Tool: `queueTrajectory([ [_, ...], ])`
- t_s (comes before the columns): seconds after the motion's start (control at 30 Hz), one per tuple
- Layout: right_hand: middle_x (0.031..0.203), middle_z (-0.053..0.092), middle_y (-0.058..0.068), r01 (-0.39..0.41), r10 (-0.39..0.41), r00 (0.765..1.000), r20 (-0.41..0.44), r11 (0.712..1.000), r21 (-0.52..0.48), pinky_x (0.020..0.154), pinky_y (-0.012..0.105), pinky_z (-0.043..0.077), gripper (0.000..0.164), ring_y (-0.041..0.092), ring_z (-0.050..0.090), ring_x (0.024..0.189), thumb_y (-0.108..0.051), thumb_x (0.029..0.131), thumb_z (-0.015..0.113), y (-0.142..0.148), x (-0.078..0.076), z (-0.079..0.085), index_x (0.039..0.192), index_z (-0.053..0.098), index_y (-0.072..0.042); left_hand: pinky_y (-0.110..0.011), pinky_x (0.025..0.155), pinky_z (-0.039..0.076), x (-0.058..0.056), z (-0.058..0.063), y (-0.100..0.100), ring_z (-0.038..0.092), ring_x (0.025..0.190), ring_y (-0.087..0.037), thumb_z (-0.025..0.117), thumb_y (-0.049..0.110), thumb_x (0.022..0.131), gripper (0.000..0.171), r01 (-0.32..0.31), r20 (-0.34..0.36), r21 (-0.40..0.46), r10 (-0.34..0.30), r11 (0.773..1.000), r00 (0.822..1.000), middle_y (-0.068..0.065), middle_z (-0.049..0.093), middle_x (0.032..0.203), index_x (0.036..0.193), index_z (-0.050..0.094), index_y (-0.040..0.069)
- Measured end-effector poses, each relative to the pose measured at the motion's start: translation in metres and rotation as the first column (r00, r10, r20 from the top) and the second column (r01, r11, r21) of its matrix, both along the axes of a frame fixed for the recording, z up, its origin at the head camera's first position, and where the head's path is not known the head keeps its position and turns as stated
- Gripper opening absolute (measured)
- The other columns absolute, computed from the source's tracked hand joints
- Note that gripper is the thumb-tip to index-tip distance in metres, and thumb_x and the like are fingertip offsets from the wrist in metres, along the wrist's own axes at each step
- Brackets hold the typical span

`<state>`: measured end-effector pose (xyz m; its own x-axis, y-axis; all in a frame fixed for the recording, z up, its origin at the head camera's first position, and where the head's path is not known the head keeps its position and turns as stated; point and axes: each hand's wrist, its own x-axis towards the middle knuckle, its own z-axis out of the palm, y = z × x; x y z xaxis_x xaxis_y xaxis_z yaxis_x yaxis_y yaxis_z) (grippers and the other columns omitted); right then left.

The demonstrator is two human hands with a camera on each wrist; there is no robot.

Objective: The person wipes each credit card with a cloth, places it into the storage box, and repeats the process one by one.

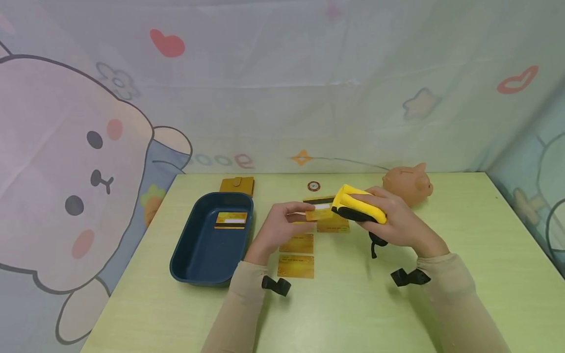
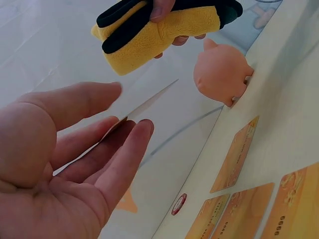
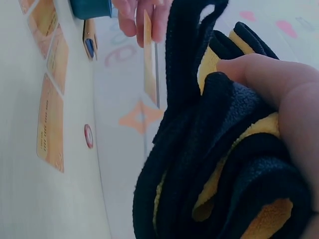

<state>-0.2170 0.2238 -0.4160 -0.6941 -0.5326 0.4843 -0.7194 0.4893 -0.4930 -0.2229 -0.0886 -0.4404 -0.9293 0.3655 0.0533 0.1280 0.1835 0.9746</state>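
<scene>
My left hand (image 1: 282, 225) holds a gold bank card (image 1: 319, 214) with a dark stripe between its fingers. In the left wrist view that card (image 2: 148, 103) appears almost edge-on, with the thumb raised away from it. My right hand (image 1: 399, 223) grips a folded yellow and black cloth (image 1: 352, 202), thumb on top, close to the card. A black strap end of the cloth (image 1: 377, 241) hangs below. From the right wrist, the cloth's dark rolled edges (image 3: 219, 149) fill much of the view. Beneath the hands, several gold cards (image 1: 295, 267) lie flat on the table.
A dark blue tray (image 1: 174, 262) stands at left, with one gold card (image 1: 231, 220) lying in it. Behind it lies a tan wallet (image 1: 238, 185). Toward the back are a red and white poker chip (image 1: 314, 186) and an orange piggy bank (image 1: 406, 185).
</scene>
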Motion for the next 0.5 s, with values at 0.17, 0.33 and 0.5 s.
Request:
queueTrajectory([
  [0.17,0.125,0.063,0.007,-0.003,0.003,1.000,0.013,1.000,-0.004,0.061,0.026,0.048,0.056,0.008,0.054,0.081,-0.005,0.086,0.083,-0.002,0.001,0.000,0.139,0.068,-0.010,-0.040,0.091,0.063,0.000,0.001,0.002,0.072,0.111,-0.042,0.074,0.007,0.097,0.035,0.026,0.033,0.056,-0.027,0.998,0.999,-0.015,0.071,0.130,0.132,0.071,0.004],
  [0.33,0.127,0.064,0.008,-0.007,0.007,1.000,0.012,1.000,0.007,0.061,0.026,0.048,0.056,0.009,0.054,0.083,-0.008,0.087,0.083,-0.006,0.001,-0.001,0.140,0.068,-0.012,-0.044,0.089,0.063,-0.001,-0.002,0.004,0.072,0.109,-0.045,0.073,-0.003,0.095,0.048,0.008,0.053,0.128,-0.015,0.992,0.999,-0.020,0.069,0.128,0.142,0.063,0.005],
  [0.5,0.126,0.063,0.007,-0.035,0.035,0.999,0.010,0.999,0.014,0.063,0.026,0.049,0.056,0.010,0.055,0.085,-0.009,0.087,0.083,-0.011,0.002,-0.001,0.141,0.068,-0.014,-0.044,0.087,0.064,-0.002,-0.004,0.006,0.073,0.105,-0.047,0.075,-0.003,0.093,0.066,0.012,0.068,0.157,-0.023,0.988,0.997,-0.022,0.067,0.123,0.153,0.054,0.015],
])
